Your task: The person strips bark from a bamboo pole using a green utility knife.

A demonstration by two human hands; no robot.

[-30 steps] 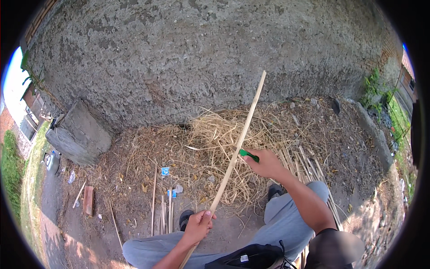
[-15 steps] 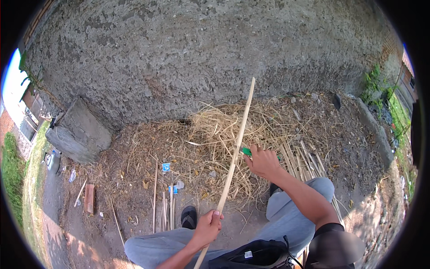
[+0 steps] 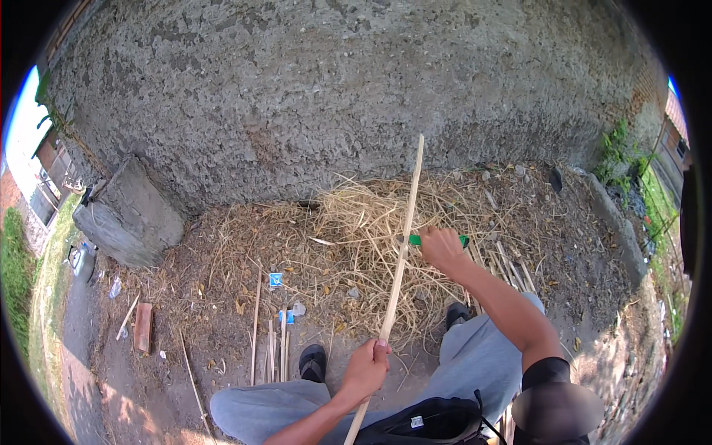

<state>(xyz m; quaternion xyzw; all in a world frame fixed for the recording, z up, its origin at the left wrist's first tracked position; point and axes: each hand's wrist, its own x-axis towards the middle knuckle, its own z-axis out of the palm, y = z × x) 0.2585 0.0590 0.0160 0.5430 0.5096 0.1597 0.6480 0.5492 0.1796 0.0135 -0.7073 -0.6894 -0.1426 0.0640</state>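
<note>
A long pale wooden stick (image 3: 400, 259) slants up from my lap toward the grey wall. My left hand (image 3: 366, 368) grips its lower part. My right hand (image 3: 441, 248) is closed around a green-handled tool (image 3: 417, 239) held against the stick near its middle; the tool's blade is hidden by the hand and stick. A heap of dry straw and shavings (image 3: 363, 222) lies on the ground behind the stick. I am seated, with grey trousers and dark sandals (image 3: 314, 361) showing below.
A rough grey wall (image 3: 334, 89) fills the back. A concrete block (image 3: 130, 211) leans at left. Several thin split sticks (image 3: 278, 341) lie on the dirt by my left foot, more (image 3: 512, 267) at right. A brick piece (image 3: 142, 326) and small litter lie at left.
The stick's upper end has swung left, standing more upright. My right hand with the green tool has slid a little up along it. My left hand shifted right and down.
</note>
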